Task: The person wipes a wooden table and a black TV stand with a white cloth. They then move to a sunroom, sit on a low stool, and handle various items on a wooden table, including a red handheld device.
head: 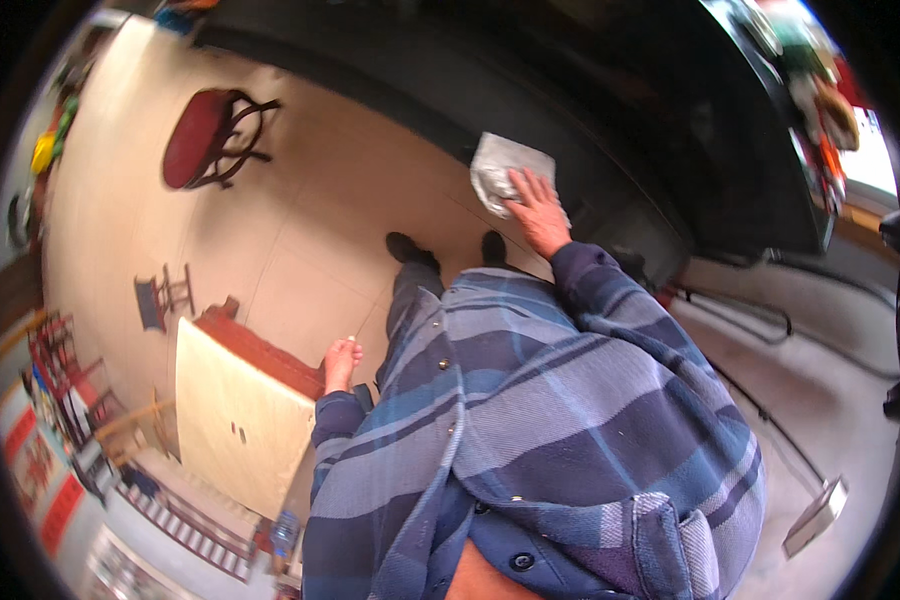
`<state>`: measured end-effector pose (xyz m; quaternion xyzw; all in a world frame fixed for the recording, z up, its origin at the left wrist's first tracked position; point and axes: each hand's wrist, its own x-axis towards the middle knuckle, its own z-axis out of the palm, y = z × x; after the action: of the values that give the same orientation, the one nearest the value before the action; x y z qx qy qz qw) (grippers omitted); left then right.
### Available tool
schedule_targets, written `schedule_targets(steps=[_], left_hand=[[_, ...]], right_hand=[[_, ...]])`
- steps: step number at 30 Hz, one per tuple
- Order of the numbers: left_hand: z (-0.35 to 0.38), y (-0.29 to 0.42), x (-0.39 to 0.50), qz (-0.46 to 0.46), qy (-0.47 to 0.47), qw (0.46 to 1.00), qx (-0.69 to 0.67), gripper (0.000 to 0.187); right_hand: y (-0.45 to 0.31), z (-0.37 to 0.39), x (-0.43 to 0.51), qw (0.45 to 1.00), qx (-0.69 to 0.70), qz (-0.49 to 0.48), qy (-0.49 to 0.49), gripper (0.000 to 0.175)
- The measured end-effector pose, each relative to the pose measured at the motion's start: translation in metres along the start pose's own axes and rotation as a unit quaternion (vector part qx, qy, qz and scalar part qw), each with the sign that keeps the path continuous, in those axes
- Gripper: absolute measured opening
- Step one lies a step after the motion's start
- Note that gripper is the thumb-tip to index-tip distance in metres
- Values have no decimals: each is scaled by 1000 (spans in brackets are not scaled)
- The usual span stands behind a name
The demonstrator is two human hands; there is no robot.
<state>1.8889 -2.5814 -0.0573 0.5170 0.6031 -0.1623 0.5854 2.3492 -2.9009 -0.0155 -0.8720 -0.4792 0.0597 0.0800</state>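
My right hand (pixel 538 216) is spread over a crumpled white cloth (pixel 504 159), its fingers pressed onto it. The cloth lies at the side of a large black piece of furniture (pixel 600 142), probably a cabinet or counter, and partly hides its lower edge. Down at my side, my left hand (pixel 341 363) has curled fingers, and I see nothing held in it. Closest to that hand is a wooden table or cabinet with a pale top (pixel 240 420) and a reddish-brown side.
A red-seated stool (pixel 199 139) lies or stands on the beige floor (pixel 307 165). Beyond it is a small dark stool (pixel 150 304). Reddish wooden chairs (pixel 64 360) are at far left. Behind my right side is a pale box on a black pole (pixel 816 517).
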Motion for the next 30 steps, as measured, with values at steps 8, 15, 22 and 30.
schedule_targets(steps=[8, 15, 22, 30], left_hand=[[93, 62, -22, 50, -49, 994, 83, 24], [137, 89, -34, 64, -80, 984, 149, 27], [147, 98, -33, 63, -73, 980, 175, 28], [152, 92, -32, 53, -98, 979, 170, 26]], right_hand=[[49, -16, -136, 999, 13, 32, -20, 20], [77, -18, -239, 995, 53, 88, -18, 17], [81, -21, -285, 992, 37, 119, -1, 16], [77, -28, -326, 979, 66, 191, -6, 29]])
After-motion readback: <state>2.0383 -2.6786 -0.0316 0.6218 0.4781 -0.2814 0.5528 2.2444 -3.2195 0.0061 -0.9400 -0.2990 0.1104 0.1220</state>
